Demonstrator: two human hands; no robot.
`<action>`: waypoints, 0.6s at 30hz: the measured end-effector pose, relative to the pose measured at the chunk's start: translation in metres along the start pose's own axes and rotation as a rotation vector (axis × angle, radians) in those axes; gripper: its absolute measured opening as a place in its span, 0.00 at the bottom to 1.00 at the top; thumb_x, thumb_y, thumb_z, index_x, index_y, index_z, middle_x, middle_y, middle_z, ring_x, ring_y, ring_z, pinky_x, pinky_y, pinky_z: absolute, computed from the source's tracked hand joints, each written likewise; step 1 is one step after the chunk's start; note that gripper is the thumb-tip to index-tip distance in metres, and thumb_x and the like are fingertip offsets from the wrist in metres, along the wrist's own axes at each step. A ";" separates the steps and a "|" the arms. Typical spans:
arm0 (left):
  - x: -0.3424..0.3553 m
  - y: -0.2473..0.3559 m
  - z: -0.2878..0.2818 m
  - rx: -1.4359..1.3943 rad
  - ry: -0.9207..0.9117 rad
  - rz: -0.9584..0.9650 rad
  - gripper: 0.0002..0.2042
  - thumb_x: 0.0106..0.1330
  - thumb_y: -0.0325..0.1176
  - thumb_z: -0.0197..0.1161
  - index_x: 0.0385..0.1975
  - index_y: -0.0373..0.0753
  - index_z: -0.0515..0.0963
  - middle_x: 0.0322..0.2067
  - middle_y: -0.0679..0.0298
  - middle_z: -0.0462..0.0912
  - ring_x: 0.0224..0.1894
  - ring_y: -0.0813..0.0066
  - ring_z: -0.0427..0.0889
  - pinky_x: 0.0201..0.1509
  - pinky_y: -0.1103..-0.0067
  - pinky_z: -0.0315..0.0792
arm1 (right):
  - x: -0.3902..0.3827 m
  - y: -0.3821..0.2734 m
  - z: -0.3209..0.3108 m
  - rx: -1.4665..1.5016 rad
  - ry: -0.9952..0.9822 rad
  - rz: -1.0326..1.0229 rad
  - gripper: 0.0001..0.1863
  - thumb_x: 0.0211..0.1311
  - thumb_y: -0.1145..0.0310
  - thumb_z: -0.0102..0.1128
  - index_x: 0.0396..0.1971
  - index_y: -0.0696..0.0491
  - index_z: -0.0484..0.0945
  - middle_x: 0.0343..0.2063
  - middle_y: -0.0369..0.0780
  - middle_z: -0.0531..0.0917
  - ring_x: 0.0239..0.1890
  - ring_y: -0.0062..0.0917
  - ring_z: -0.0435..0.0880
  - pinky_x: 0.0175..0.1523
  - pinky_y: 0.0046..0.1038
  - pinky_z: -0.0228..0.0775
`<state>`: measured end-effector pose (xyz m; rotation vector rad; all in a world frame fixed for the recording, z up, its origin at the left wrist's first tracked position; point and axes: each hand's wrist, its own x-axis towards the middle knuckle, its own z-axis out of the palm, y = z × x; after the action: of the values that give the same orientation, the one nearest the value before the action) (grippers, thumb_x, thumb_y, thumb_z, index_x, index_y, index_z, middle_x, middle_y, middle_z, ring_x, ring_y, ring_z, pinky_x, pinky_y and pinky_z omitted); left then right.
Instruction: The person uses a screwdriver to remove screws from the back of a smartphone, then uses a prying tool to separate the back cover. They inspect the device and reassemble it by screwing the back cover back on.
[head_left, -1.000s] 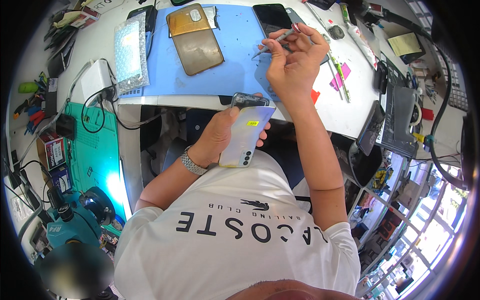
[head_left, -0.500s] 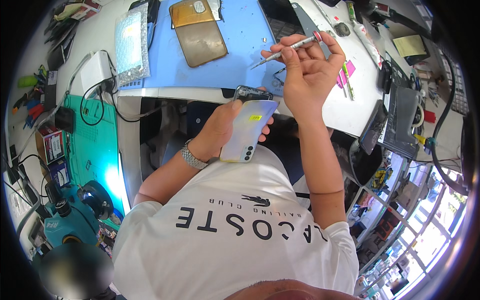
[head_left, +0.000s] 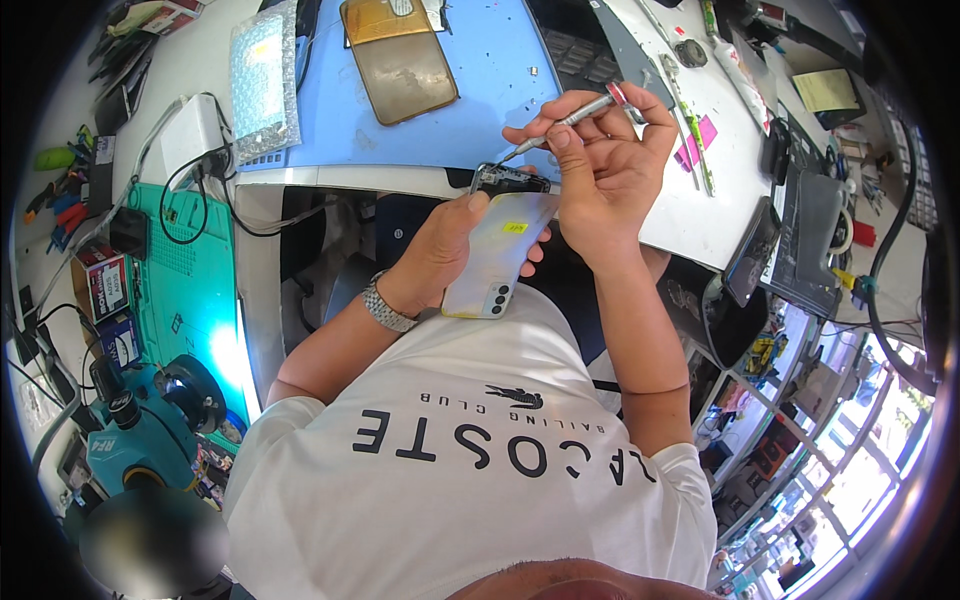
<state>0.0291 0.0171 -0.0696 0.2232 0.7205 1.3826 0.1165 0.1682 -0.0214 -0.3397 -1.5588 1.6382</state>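
An opened smartphone is gripped in the left hand by the near edge of the white table; dark internals are exposed at its far end, a pearly back cover being held over the nearer part; a precision screwdriver is pinched in the right hand, its tip angled to the internals' far-left corner; whether contact is made cannot be told; a translucent brown phone case is laid farther off on the blue mat.
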 end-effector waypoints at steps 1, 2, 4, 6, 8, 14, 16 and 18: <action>0.000 0.000 0.001 -0.003 0.006 0.005 0.45 0.66 0.70 0.58 0.71 0.38 0.63 0.50 0.50 0.82 0.47 0.61 0.87 0.52 0.67 0.83 | 0.000 0.001 0.000 0.002 0.001 0.000 0.30 0.68 0.90 0.50 0.61 0.52 0.48 0.44 0.50 0.79 0.41 0.34 0.89 0.49 0.32 0.84; 0.000 0.000 0.001 -0.006 0.002 0.006 0.45 0.67 0.70 0.58 0.72 0.39 0.62 0.51 0.50 0.82 0.47 0.61 0.86 0.53 0.67 0.83 | 0.000 0.001 0.000 0.003 0.001 0.001 0.30 0.69 0.90 0.50 0.61 0.52 0.48 0.44 0.49 0.79 0.41 0.34 0.89 0.49 0.32 0.84; 0.001 -0.001 -0.001 -0.011 -0.006 0.008 0.44 0.67 0.69 0.58 0.72 0.39 0.62 0.51 0.49 0.81 0.47 0.61 0.86 0.53 0.66 0.82 | 0.000 0.002 -0.003 -0.015 -0.008 0.003 0.30 0.69 0.90 0.51 0.61 0.52 0.48 0.44 0.49 0.79 0.42 0.33 0.88 0.49 0.32 0.85; 0.002 -0.001 0.000 -0.027 -0.018 0.014 0.44 0.67 0.68 0.58 0.73 0.41 0.60 0.52 0.49 0.81 0.47 0.61 0.85 0.54 0.66 0.82 | 0.001 0.003 -0.004 -0.025 0.032 -0.054 0.29 0.69 0.89 0.51 0.61 0.53 0.49 0.45 0.49 0.78 0.43 0.31 0.87 0.49 0.31 0.86; 0.003 0.000 0.001 -0.045 -0.031 0.016 0.44 0.67 0.68 0.59 0.74 0.42 0.59 0.52 0.49 0.80 0.47 0.61 0.85 0.54 0.65 0.81 | 0.007 0.006 -0.004 -0.024 0.116 -0.173 0.28 0.69 0.89 0.51 0.62 0.55 0.51 0.45 0.49 0.78 0.44 0.28 0.86 0.50 0.31 0.87; 0.003 0.002 0.003 -0.085 -0.039 -0.002 0.45 0.67 0.67 0.60 0.76 0.43 0.57 0.52 0.48 0.79 0.48 0.60 0.83 0.55 0.64 0.80 | 0.020 0.013 -0.024 -0.414 0.158 -0.094 0.33 0.62 0.92 0.56 0.66 0.62 0.57 0.53 0.48 0.70 0.49 0.26 0.81 0.48 0.27 0.89; 0.004 0.001 0.001 -0.095 -0.045 -0.004 0.45 0.67 0.66 0.60 0.76 0.43 0.57 0.53 0.48 0.79 0.49 0.60 0.83 0.55 0.63 0.80 | 0.021 0.013 -0.027 -0.464 0.144 -0.061 0.39 0.57 0.93 0.59 0.68 0.61 0.55 0.57 0.48 0.66 0.51 0.26 0.80 0.47 0.26 0.88; 0.005 0.000 -0.001 -0.083 -0.057 0.001 0.45 0.67 0.66 0.60 0.76 0.43 0.57 0.53 0.48 0.79 0.49 0.60 0.83 0.55 0.64 0.80 | 0.021 0.014 -0.031 -0.511 0.119 -0.037 0.45 0.53 0.94 0.61 0.70 0.60 0.52 0.61 0.48 0.61 0.52 0.27 0.79 0.46 0.25 0.88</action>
<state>0.0281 0.0213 -0.0717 0.1970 0.6145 1.3988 0.1194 0.2066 -0.0336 -0.6592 -1.8646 1.1491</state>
